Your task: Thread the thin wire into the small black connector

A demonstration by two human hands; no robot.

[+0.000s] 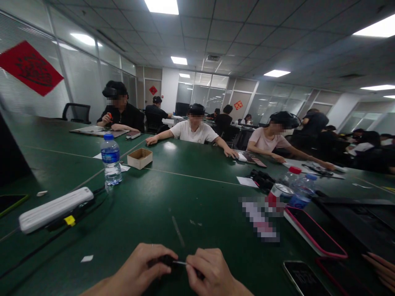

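Observation:
Both of my hands are together low in the middle of the head view, above the green table. My left hand [147,265] is closed around the black end of a small tool with a thin metal shaft [179,262]. The bright shaft runs across the gap to my right hand [211,271], whose fingers pinch its other end. A bit of something dark shows under the right fingers. Fingers hide most of the tool, so its exact kind is unclear. A small white paper scrap [87,258] lies left of my left hand.
On the green table [148,222] are a white power strip [57,209], a water bottle [111,160], an open cardboard box [140,159], a can [277,195], a pink-edged phone [314,230] and a dark phone [304,277]. Another person's fingers [381,267] show at right. Several people sit across.

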